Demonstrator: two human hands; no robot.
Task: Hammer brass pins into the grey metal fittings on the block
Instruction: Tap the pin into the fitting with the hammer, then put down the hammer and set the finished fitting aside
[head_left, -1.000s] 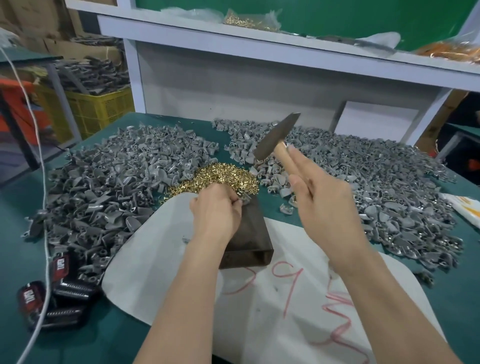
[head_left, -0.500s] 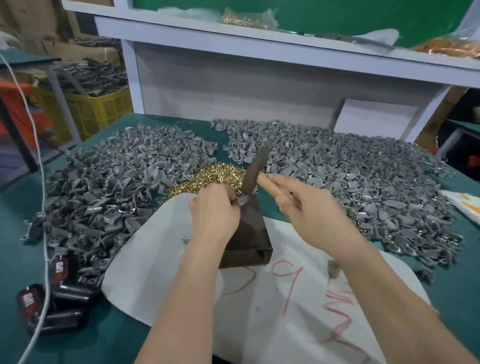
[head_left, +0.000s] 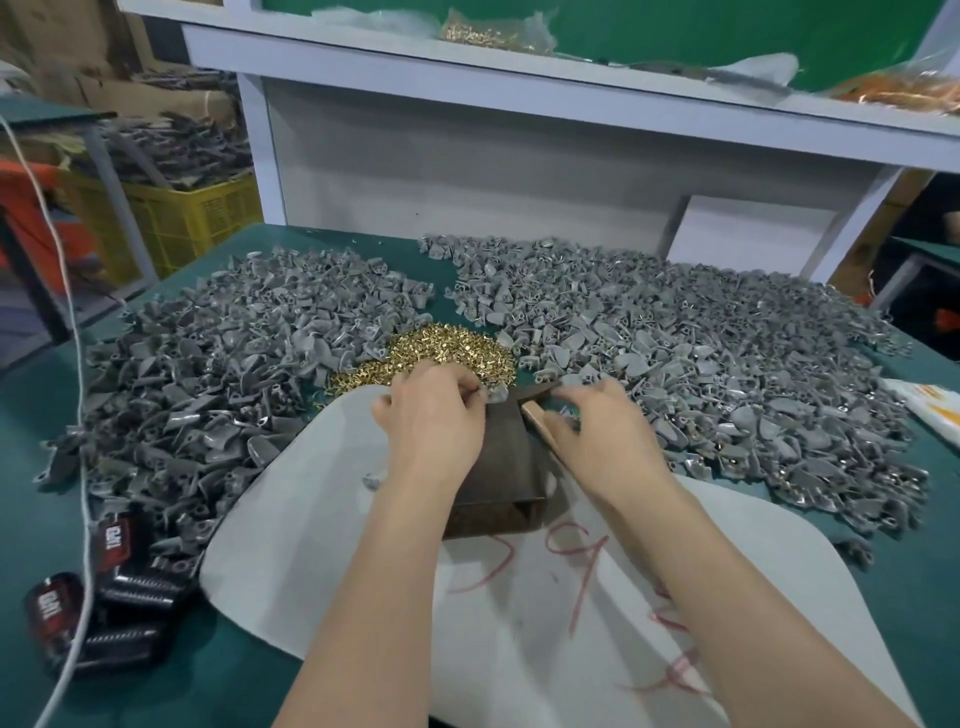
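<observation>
Left hand (head_left: 431, 421) pinched a grey fitting (head_left: 496, 396) on the far top edge of the block (head_left: 511, 467). Right hand (head_left: 608, 441) was wrapped round the hammer (head_left: 535, 415), its head low beside that fitting. Brass pins (head_left: 447, 353) lay heaped on the desk (head_left: 909, 597) at 12 o'clock of the block. My read was this: seat 1 pin upright, keep fingertips clear, strike short and square.
</observation>
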